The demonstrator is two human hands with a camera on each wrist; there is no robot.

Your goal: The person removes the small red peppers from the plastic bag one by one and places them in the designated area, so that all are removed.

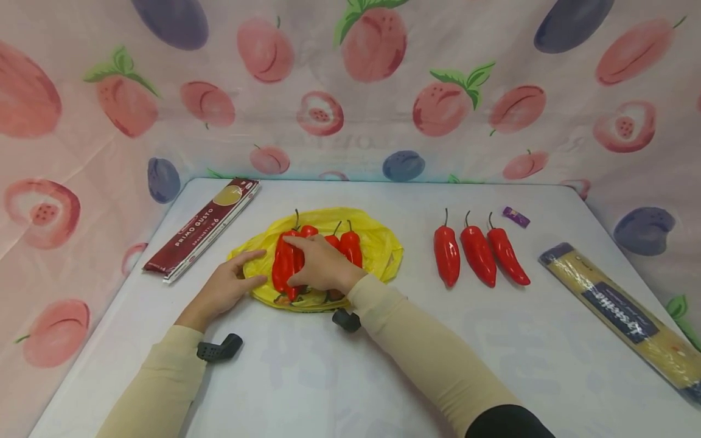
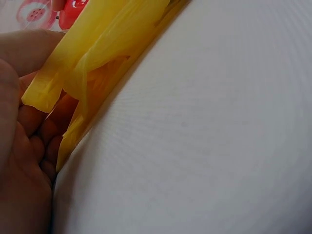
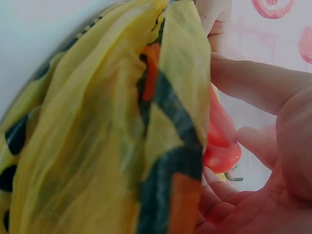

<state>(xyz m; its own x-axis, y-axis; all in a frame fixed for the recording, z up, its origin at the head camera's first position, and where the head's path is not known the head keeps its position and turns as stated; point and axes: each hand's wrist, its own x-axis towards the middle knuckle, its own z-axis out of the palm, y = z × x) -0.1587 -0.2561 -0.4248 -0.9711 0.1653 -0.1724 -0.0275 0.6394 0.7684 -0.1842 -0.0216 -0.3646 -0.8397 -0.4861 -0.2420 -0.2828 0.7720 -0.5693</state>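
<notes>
A yellow plastic bag [image 1: 383, 243] with dark and orange print lies flat on the table, and several shiny red chili peppers [image 1: 350, 246] rest on it. At its left part, my right hand [image 1: 323, 264] grips a red pepper [image 1: 282, 267] from above, thumb and forefinger spread along its length. The right wrist view shows this hand [image 3: 273, 146] around a pepper [image 3: 222, 129], partly hidden by the bag [image 3: 97, 136]. My left hand [image 1: 221, 292] touches the bag's left edge, thumb and forefinger apart. Close up, bag folds [image 2: 92, 63] cover part of its fingers [image 2: 41, 122].
Three red peppers [image 1: 479, 255] lie in a row on the right of the white table [image 1: 306, 371]. Beyond them are a small purple packet [image 1: 516, 216] and a golden spaghetti pack [image 1: 619, 310]. A dark red spaghetti pack [image 1: 202, 228] lies at the left edge. Fruit-print cloth [image 1: 350, 140] hangs behind.
</notes>
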